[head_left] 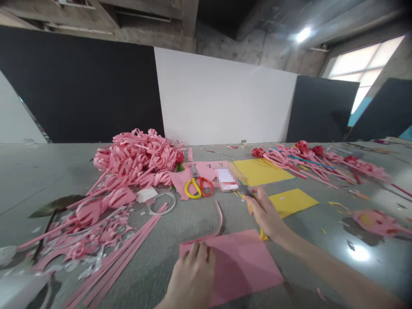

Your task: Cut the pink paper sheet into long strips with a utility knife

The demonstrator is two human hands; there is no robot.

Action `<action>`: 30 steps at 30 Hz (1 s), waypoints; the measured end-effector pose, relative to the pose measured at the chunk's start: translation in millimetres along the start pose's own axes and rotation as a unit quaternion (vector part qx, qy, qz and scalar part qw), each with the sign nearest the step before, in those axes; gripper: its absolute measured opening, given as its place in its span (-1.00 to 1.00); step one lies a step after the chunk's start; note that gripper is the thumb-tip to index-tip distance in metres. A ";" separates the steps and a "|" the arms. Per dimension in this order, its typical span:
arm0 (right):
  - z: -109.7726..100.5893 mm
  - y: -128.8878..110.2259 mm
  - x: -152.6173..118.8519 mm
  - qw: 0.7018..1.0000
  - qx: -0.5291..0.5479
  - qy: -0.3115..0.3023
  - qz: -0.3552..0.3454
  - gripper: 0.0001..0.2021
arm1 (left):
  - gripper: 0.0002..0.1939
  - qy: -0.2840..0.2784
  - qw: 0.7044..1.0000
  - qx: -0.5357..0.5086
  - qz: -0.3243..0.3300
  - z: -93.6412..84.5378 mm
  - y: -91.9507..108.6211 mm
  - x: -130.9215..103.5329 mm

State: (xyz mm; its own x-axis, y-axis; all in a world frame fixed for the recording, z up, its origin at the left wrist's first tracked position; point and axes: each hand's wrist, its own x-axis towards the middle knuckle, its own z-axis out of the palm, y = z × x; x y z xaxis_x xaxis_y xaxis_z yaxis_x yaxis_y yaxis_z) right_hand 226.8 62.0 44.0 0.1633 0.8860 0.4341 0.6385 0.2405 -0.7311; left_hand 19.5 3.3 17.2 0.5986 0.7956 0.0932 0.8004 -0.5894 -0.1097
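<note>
Fingers of my left hand (195, 268) press together on the pink sheet (241, 266) beneath them, probably light, floppy, easily creased, best taken by its edge; my right hand's (265, 210) grip yellow-handled scissors (247, 191) beyond it.

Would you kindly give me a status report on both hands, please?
Left hand on pink paper. Right hand holding yellow-handled scissors. Second pair beyond paper.

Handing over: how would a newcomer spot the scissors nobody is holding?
Before the white panel, find the phone. Just left, scissors lie partly on pink paper. One loop is yellow, one red; the pair in the right hand shows only yellow.
</note>
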 end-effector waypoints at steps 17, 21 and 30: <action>18.7 10.4 -12.8 0.856 -0.313 -0.178 -0.370 -0.72 | -0.61 0.047 0.999 -0.019 -0.016 18.3 4.5 0.5; 24.9 19.9 -14.2 0.816 -0.340 -0.193 -0.426 -0.53 | -0.59 0.057 0.998 -0.007 -0.015 20.3 4.1 1.7; 29.9 20.0 -15.8 0.789 -0.355 -0.200 -0.461 -0.52 | -0.60 0.069 0.998 -0.001 -0.014 20.2 5.5 1.8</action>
State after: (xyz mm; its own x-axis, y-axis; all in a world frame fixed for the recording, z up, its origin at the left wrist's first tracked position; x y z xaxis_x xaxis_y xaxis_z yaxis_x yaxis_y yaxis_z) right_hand 214.4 64.7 6.8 -0.7755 0.5531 0.3046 0.6309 0.6987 0.3374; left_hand 24.4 4.3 -3.2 0.5751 0.7848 0.2311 0.8166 -0.5677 -0.1041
